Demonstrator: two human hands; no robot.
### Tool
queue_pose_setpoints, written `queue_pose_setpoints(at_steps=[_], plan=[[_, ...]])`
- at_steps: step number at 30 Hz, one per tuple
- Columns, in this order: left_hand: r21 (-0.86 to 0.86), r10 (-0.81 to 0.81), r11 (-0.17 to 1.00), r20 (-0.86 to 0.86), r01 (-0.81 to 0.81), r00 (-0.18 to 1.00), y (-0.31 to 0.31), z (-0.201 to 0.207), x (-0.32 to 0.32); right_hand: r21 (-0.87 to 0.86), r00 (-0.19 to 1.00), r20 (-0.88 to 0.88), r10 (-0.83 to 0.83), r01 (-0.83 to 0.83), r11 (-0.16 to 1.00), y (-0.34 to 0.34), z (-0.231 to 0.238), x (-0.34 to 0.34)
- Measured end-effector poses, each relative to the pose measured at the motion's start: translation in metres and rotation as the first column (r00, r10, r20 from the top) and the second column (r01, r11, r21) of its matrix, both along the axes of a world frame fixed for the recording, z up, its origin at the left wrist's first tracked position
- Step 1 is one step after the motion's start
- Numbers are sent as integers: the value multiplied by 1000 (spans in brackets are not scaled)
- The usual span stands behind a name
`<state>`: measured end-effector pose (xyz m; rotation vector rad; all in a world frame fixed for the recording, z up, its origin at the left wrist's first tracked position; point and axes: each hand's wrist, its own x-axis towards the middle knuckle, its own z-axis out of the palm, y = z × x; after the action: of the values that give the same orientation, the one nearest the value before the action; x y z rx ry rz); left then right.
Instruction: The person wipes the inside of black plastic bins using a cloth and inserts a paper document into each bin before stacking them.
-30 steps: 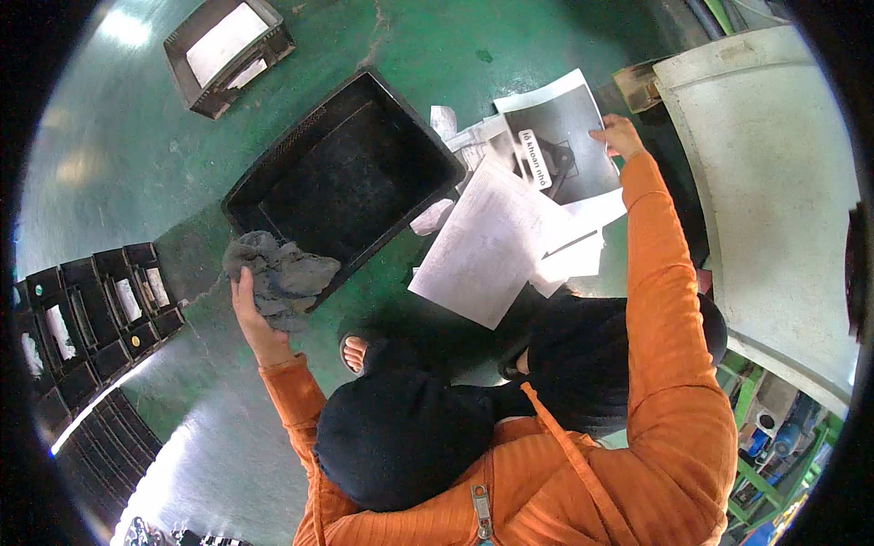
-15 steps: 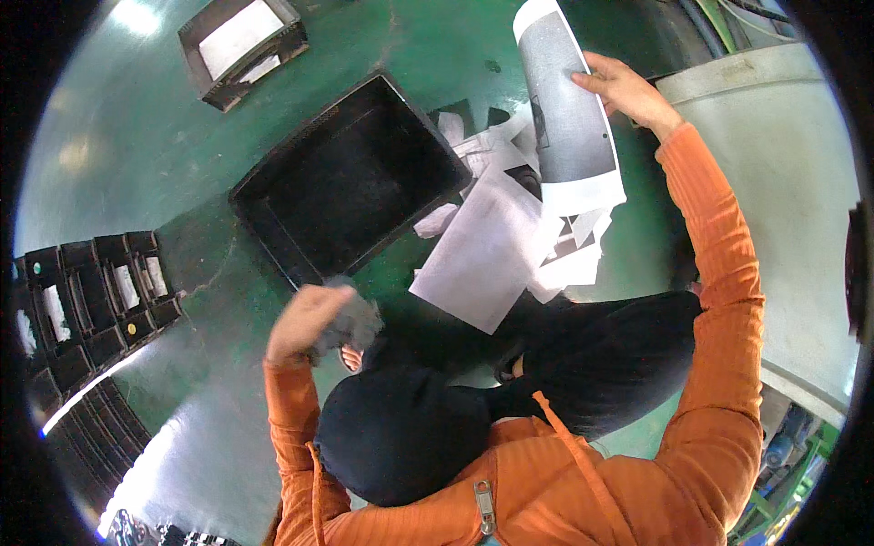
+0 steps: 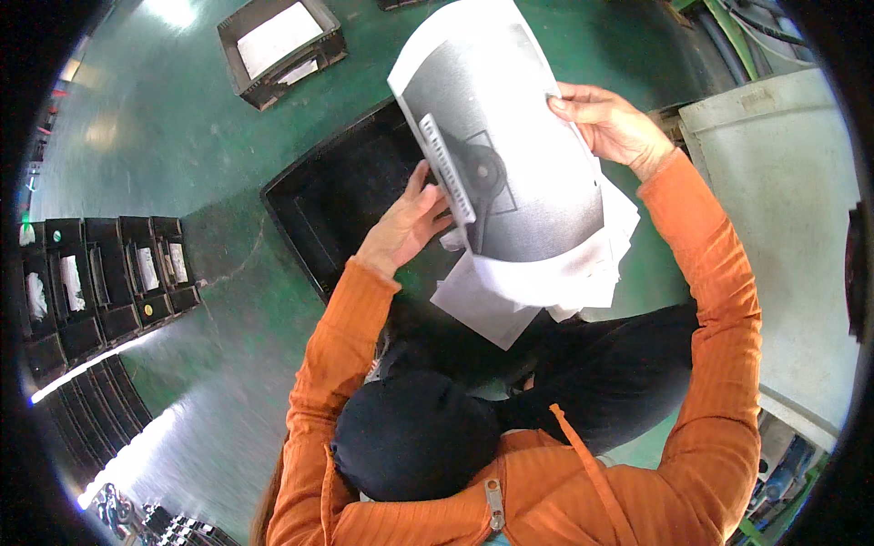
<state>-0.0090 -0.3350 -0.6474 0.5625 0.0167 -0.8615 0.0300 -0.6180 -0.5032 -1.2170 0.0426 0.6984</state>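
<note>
A large printed sheet (image 3: 542, 173), grey with a white border and a dark round shape with a boxed outline, hangs curved in front of me. My right hand (image 3: 624, 127) pinches its right edge, thumb on top. At the curled left edge is my left hand (image 3: 408, 223), its fingers on that edge and the tips partly hidden by the paper. Below the sheet, loose white papers (image 3: 496, 309) lie in a pile on the floor. Behind and to the left stands a black plastic crate (image 3: 309, 196), partly covered by the sheet.
A smaller black crate (image 3: 339, 44) with white paper inside stands at the far left. Black compartment bins (image 3: 100, 273) line the left side. A pale panel or cabinet (image 3: 774, 209) rises close to my right arm. Green floor (image 3: 228, 300) lies between the bins and the crate.
My left hand has come up and right from beside my knee to the sheet's edge; the grey blurred thing by it no longer shows. The sheet has moved left and opened wider.
</note>
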Motion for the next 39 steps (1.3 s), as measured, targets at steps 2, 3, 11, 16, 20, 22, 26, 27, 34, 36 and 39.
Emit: queue_pose_setpoints(at_steps=[2,3,11,16,20,22,26,27,34,36,39], plan=[[84,75,994,-25,-73,997,-1,1,4,49,999,-45,4,-1,999,10,-4,-8],[122,115,987,-42,-109,993,0,0,4,68,997,-74,7,-2,998,13,-11,-12],[225,450,859,97,-460,888,79,15,15,-701,448,11,894,-634,327,38,-69,-31],[406,577,567,425,-716,698,140,27,19,-906,453,-23,891,-386,173,53,-97,-22],[293,560,484,620,-824,550,171,75,40,-894,458,-369,809,-412,-174,-15,-112,-24],[382,458,506,641,-774,616,154,82,39,-885,424,-450,786,-328,-330,-20,-108,-24],[625,230,439,616,-646,753,144,18,48,-955,688,263,676,285,82,46,-83,-6],[695,103,381,623,-610,775,148,1,55,-864,503,440,744,463,198,68,-73,1],[775,-734,366,581,-514,353,134,27,127,-609,312,778,546,591,529,175,-82,37],[882,-800,180,389,-436,457,122,20,134,-608,338,764,550,663,437,194,-120,40],[668,-811,209,527,-714,256,118,-22,135,-823,531,555,641,463,330,228,-149,-15]])
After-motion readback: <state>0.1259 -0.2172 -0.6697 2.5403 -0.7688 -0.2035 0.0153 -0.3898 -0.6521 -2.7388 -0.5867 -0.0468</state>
